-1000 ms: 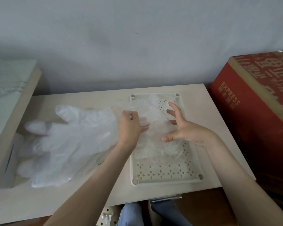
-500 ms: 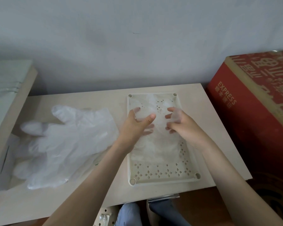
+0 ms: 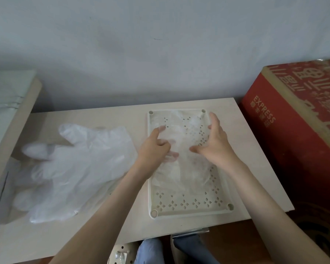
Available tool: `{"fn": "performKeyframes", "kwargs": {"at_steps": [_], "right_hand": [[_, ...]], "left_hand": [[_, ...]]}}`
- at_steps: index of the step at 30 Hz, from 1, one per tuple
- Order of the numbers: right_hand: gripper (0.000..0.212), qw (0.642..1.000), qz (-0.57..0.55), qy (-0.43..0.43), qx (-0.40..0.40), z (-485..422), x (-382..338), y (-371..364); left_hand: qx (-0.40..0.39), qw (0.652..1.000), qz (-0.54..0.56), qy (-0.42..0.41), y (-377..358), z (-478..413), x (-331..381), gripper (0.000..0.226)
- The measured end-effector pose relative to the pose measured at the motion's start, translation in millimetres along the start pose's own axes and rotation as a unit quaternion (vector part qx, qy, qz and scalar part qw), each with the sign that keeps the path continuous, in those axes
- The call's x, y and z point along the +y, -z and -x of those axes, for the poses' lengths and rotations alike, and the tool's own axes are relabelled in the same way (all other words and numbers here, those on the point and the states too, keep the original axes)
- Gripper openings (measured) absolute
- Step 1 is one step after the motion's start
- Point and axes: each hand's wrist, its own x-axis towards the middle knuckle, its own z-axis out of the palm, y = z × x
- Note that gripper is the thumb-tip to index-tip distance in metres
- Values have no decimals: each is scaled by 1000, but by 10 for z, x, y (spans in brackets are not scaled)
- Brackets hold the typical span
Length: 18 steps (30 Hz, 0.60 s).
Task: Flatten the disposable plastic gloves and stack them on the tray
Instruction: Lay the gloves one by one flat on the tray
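Cream perforated tray on the counter holds a flattened clear glove. Left hand curls round the glove's left edge, its fingertips veiled under the film. Right hand, fingers spread, presses the glove's right side. Loose gloves pile just left of the tray.

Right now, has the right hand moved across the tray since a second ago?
Yes. The right hand has shifted away from the person and rightward. Its fingers now reach the far right corner of the tray; earlier they were over its middle.

2 bare forearms, jeans (faded blue)
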Motion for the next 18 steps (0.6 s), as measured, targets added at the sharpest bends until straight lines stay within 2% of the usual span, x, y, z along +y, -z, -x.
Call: {"fn": "performKeyframes", "kwargs": {"at_steps": [2,4,6,8,10,11,16,18], "right_hand": [[118,993,115,19,-35,20,-43,-50],[112,984,171,34,-45,25,-70,-120],[91,984,174,37,-30,-1,-84,-163],[54,986,161,41,-12,-50,-75,-183],[23,994,99,45,12,-91,-59,-190],[16,997,53,46,23,-97,-60,-183],[20,995,-92,-3,44,-115,-121,-63],[18,980,-194,-29,16,-133,-142,-29]], "left_hand": [[-11,999,43,10,-8,5,10,44],[-16,995,94,26,-7,11,8,37],[-22,994,106,30,-2,15,2,34],[-30,993,108,29,9,27,3,33],[-38,993,109,24,25,36,-6,34],[-40,993,108,20,35,40,-11,35],[-38,992,121,8,64,61,-27,47],[-50,991,128,0,81,76,-25,55]]}}
